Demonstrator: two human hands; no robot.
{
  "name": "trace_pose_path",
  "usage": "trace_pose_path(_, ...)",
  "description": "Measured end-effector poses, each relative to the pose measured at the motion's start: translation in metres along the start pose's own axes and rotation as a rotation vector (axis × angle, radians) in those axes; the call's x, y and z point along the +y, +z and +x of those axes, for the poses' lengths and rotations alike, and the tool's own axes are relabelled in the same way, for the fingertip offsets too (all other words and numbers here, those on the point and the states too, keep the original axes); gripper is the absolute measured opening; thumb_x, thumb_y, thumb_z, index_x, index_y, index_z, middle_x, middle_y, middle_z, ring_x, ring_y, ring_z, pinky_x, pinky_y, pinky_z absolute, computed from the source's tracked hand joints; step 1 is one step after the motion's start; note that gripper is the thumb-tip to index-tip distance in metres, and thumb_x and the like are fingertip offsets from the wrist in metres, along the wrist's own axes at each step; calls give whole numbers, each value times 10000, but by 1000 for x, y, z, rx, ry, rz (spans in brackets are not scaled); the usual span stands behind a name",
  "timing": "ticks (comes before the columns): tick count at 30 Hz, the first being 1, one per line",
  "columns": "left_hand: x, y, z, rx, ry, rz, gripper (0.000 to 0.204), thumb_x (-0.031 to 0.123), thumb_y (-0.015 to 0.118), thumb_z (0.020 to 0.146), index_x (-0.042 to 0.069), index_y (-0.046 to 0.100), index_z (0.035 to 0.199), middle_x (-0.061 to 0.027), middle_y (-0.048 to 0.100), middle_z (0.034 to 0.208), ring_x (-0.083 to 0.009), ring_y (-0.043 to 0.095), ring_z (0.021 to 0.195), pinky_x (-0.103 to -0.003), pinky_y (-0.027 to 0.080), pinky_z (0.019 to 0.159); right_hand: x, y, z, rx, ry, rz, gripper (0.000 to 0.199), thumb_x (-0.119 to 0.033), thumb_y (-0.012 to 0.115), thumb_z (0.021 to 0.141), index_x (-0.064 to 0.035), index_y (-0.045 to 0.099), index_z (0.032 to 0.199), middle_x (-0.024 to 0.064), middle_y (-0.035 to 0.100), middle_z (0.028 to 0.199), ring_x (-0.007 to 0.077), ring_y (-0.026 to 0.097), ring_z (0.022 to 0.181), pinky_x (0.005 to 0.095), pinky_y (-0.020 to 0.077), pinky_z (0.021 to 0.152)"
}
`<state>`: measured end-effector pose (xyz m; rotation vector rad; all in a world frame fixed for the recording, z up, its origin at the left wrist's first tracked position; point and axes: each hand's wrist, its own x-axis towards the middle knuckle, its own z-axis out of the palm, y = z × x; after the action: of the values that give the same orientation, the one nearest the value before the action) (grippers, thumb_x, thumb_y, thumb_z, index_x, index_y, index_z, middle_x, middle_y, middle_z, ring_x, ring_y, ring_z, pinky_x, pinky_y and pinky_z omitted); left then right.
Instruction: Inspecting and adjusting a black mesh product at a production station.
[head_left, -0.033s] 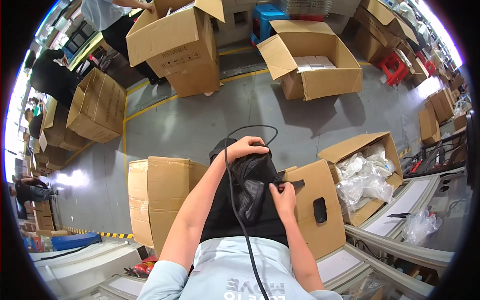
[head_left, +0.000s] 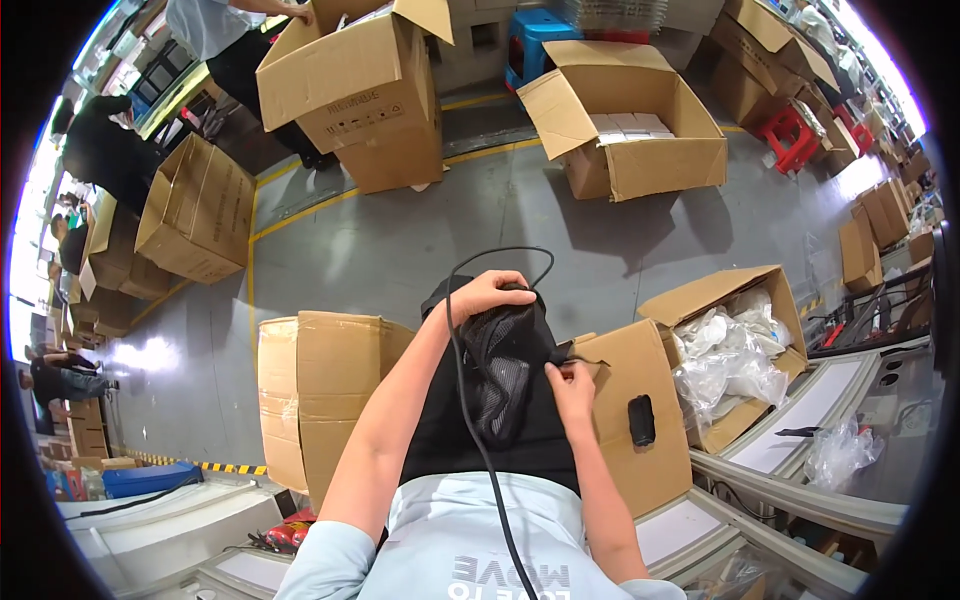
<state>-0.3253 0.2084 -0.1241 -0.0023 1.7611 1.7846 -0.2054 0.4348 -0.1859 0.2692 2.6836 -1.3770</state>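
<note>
A black mesh pouch-like item (head_left: 500,385) lies across my lap. My left hand (head_left: 490,294) is closed over its far edge, the fingers curled onto the dark fabric. At its right side, my right hand (head_left: 572,390) pinches a black strap (head_left: 565,356), whose thin end sticks out to the right over a cardboard box. A black cable (head_left: 461,375) loops beyond my left hand and runs down over my shirt. The inside of the mesh item and the fingertips under its edge are hidden.
Close on my left stands a closed carton (head_left: 345,395); on my right is a carton with a dark handle hole (head_left: 642,420). Beyond it, an open box (head_left: 790,305) holds clear plastic bags (head_left: 735,350). Large open cartons (head_left: 665,165) stand ahead. Another person (head_left: 215,40) works at far left.
My right hand has shifted slightly right and away from me with the strap. The strap's free end has turned from flat to nearly edge-on. My left hand keeps its grip.
</note>
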Motion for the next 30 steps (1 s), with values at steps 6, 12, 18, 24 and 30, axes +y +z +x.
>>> trace_pose_path(6,-10,-39,-59,212,173,-182,212,225,685,875,55,602,970,19,606,860,-55,565,821,-213,451,756,-39,-58,-9,-340,334,1262,168,-227,554,961,-80,528,884,44,573,753,165,581,666,339,513,682)
trace_pose_path(12,-31,-72,-137,379,600,-452,173,229,538,961,57,527,944,-60,584,921,-190,546,1011,-307,430,891,-83,-149,-26,-93,209,1248,158,-237,565,960,-98,535,893,-15,491,658,88,488,556,251,477,581)
trace_pose_path(18,-45,-46,-205,425,884,-441,187,246,558,950,60,539,945,-63,580,891,-255,509,1089,-381,385,959,-89,-196,-4,-185,-176,1667,146,-142,468,1004,-15,515,1058,-25,406,692,74,396,556,244,406,555)
trace_pose_path(24,-72,19,-248,468,667,-522,233,293,633,905,65,610,947,-62,622,971,-206,536,1071,-355,405,934,-89,-223,-20,-148,-361,1615,242,-227,431,1023,-4,509,1078,-21,385,674,61,371,523,217,346,455)
trace_pose_path(30,-126,71,-277,536,607,-485,134,198,629,904,65,624,906,-34,612,944,-189,531,1052,-354,391,961,-70,-230,-59,-268,-410,1648,312,-239,360,1041,44,490,1057,3,400,653,84,349,457,227,334,389)
